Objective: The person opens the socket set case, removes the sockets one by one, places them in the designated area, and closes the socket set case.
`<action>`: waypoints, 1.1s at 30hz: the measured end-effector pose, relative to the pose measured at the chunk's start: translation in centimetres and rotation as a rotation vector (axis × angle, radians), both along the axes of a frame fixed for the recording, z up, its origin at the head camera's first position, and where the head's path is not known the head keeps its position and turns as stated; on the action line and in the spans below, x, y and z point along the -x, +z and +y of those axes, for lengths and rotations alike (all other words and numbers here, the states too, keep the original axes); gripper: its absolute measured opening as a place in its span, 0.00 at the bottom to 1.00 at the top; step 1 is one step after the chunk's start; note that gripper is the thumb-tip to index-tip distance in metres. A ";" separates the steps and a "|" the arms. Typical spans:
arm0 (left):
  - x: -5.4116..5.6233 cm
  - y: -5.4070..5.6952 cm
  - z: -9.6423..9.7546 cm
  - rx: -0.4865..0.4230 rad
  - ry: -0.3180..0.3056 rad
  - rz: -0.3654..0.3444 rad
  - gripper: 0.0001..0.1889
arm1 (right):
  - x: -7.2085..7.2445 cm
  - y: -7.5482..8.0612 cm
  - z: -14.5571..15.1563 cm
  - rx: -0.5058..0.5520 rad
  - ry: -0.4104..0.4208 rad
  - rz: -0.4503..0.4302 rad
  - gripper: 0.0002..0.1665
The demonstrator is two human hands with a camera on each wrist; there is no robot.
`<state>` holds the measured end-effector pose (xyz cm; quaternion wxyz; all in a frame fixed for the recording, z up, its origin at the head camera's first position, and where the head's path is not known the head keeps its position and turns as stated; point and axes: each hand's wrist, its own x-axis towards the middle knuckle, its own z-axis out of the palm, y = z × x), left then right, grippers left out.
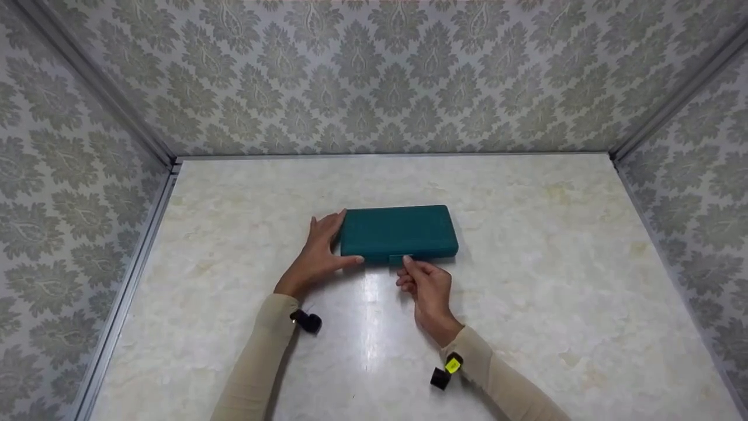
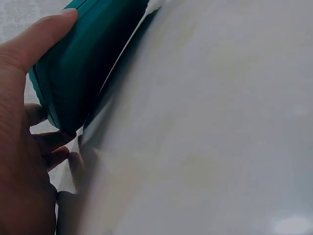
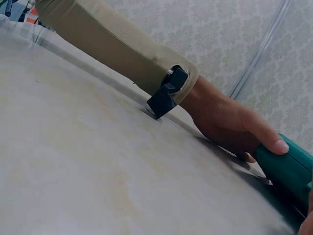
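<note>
A teal rectangular case [image 1: 399, 229] lies closed on the table, its front edge bearing a small latch tab [image 1: 396, 259]. My left hand [image 1: 317, 250] grips the case's left end, thumb along the front edge and fingers round the far side. In the left wrist view that thumb [image 2: 51, 29] presses the case's side [image 2: 73, 73], and the other fingers curl beneath its end. My right hand [image 1: 431, 286] has its thumb on the latch tab and its other fingers curled below. Only a bit of the right hand [image 3: 307, 226] shows in the right wrist view.
The pale marbled table [image 1: 555, 280] spreads around the case. Patterned wall panels [image 1: 394, 76] stand behind it and on both sides, joined by metal corner strips. A small black camera [image 1: 308, 321] sits on the left sleeve, another [image 1: 441, 378] on the right.
</note>
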<state>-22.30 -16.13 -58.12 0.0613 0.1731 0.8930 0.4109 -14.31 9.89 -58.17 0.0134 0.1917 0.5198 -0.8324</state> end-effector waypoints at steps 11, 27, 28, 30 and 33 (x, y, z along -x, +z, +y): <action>-0.9 0.1 -0.8 0.008 -0.013 -0.088 0.67 | -0.6 0.1 0.9 -0.071 0.178 -0.063 0.12; -0.5 0.0 -1.6 -0.001 -0.045 -0.089 0.66 | -1.8 0.3 3.7 -0.212 0.359 0.125 0.17; -0.5 0.0 -1.5 -0.006 -0.041 -0.090 0.66 | -1.8 0.5 4.2 -0.256 0.366 0.156 0.17; -0.5 0.1 -1.4 -0.011 -0.024 -0.105 0.67 | -1.9 1.0 5.1 -0.354 0.370 0.249 0.17; -0.4 0.3 -1.2 -0.014 0.007 -0.131 0.67 | -1.6 1.7 6.5 -0.520 0.309 0.435 0.14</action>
